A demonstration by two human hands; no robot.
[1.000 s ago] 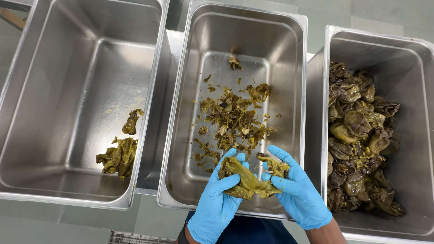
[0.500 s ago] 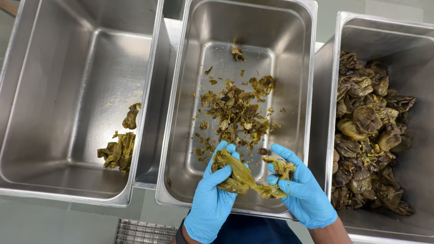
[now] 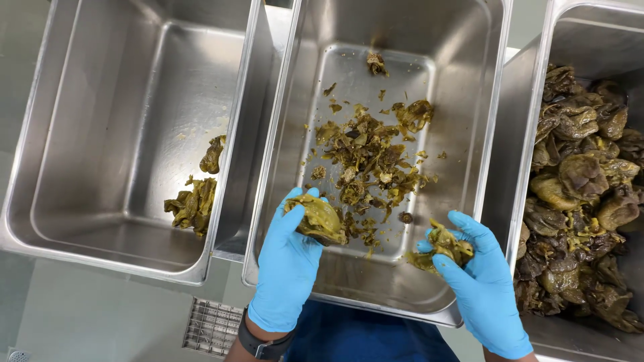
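Over the middle one of three deep stainless-steel pans (image 3: 282, 167) set side by side, a person in bright blue disposable gloves works with two separate pieces of soft, olive-green cooked vegetable. Left hand (image 3: 290, 265) curls its fingers around a glossy, rounded olive-green piece (image 3: 318, 218), gripping it from below and behind at the near-left part of the pan. Right hand (image 3: 484, 285) pinches a smaller, ragged yellow-green piece (image 3: 445, 245) between thumb and fingers near the pan's near-right corner. The two hands are apart, each closed on its own piece, with bare pan floor showing between them.

A loose scatter of dark green-brown scraps and seeds (image 3: 372, 157) covers the centre of the middle pan's floor, thinning toward a single scrap (image 3: 376, 63) at the far end. To the left, a second steel pan (image 3: 80, 201) holds a small pile of flattened green strips (image 3: 194, 201) against its right wall, with one more strip (image 3: 213, 154) just beyond it. To the right, a third steel pan (image 3: 530, 87) is heaped with whole, wrinkled, dark olive vegetables (image 3: 583, 194), packed touching one another.

A black wristband (image 3: 261, 343) sits on the left wrist at the glove's cuff. Below the pans, a dark blue garment (image 3: 362, 338) and a small metal floor grate (image 3: 211, 326) are visible on the grey-green floor (image 3: 100, 315).
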